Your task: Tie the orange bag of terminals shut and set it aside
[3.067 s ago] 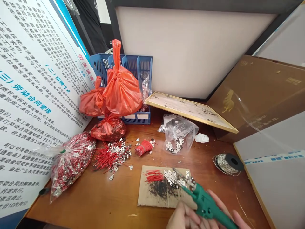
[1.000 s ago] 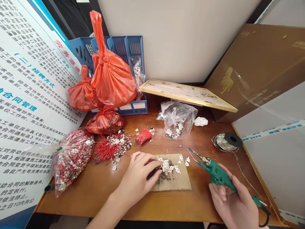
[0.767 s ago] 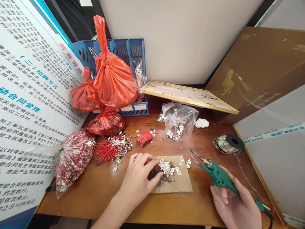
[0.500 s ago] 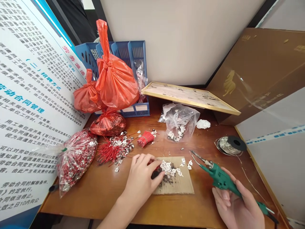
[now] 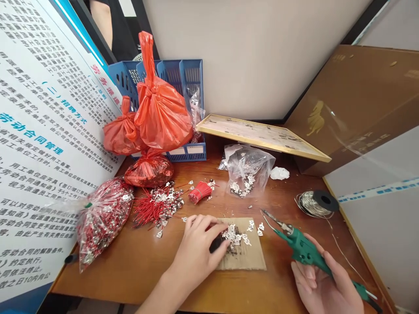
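My left hand [image 5: 196,248] rests palm down on the left part of a scorched cardboard pad [image 5: 244,255], fingers curled over red wires and touching small silver metal tabs [image 5: 236,235]. What the fingertips pinch is hidden. My right hand [image 5: 327,285] holds a green soldering iron [image 5: 303,249] by its handle, its metal tip [image 5: 270,216] hanging just right of the pad above the wooden desk [image 5: 147,266].
Loose red wires with tabs [image 5: 157,206], a tied red wire bundle [image 5: 199,192], clear bags of parts [image 5: 98,218] [image 5: 248,168], orange bags [image 5: 162,115], a blue file rack [image 5: 193,83], a solder spool [image 5: 317,203], a framed board [image 5: 262,136], a printed sign [image 5: 42,131] and a brown box [image 5: 356,104] ring the desk.
Three seconds ago only the right hand and iron showed over the pad. Since one second ago my left hand has stayed on the pad, fingers shifting slightly; the iron has barely moved.
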Tool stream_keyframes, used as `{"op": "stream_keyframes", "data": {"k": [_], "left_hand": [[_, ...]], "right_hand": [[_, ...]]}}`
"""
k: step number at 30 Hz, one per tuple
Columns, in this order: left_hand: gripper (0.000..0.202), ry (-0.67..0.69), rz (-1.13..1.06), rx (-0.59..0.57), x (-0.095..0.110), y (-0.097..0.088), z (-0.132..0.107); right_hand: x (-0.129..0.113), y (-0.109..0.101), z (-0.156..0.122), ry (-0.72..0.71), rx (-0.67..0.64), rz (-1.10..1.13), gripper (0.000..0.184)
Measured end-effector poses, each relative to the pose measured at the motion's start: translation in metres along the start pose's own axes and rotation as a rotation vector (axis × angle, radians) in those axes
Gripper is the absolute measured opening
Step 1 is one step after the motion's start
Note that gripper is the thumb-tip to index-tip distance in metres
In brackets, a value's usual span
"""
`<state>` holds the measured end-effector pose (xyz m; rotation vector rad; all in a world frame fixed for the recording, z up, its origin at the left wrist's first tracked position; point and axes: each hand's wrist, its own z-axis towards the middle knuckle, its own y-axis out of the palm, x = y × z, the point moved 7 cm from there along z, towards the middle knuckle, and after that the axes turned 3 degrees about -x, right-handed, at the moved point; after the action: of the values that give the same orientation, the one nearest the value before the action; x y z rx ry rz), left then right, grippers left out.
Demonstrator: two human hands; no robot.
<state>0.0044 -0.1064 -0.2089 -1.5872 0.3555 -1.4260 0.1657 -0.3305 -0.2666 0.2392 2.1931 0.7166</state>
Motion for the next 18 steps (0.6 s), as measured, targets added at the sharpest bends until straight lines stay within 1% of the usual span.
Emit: {"op": "stream_keyframes", "data": {"k": [3,5,8,12,14,18], "left_hand": [[0.025,0.012,0.015,0.007,-0.002,-0.007,-0.001],[0.024,0.016,0.028,0.012,-0.003,-0.008,0.0],[0.022,0.023,0.046,0.021,-0.005,-0.006,0.001],[0.018,0.039,0.048,0.037,-0.006,-0.001,0.003],[0.017,0.042,0.042,0.051,-0.006,-0.002,0.002],[0.017,0.045,0.053,0.058,-0.006,-0.006,0.001]], "right_hand": [[0.001,-0.001,0.001,-0.001,-0.008,0.01,0.034],[0.002,-0.007,0.004,-0.006,0.024,0.008,0.036],[0.004,-0.014,0.008,-0.004,0.067,-0.006,0.038],[0.004,-0.01,0.008,-0.002,0.014,0.016,0.035],[0.004,-0.01,0.007,-0.001,0.011,0.022,0.035],[0.005,-0.016,0.01,0.003,0.055,0.017,0.039]]}}
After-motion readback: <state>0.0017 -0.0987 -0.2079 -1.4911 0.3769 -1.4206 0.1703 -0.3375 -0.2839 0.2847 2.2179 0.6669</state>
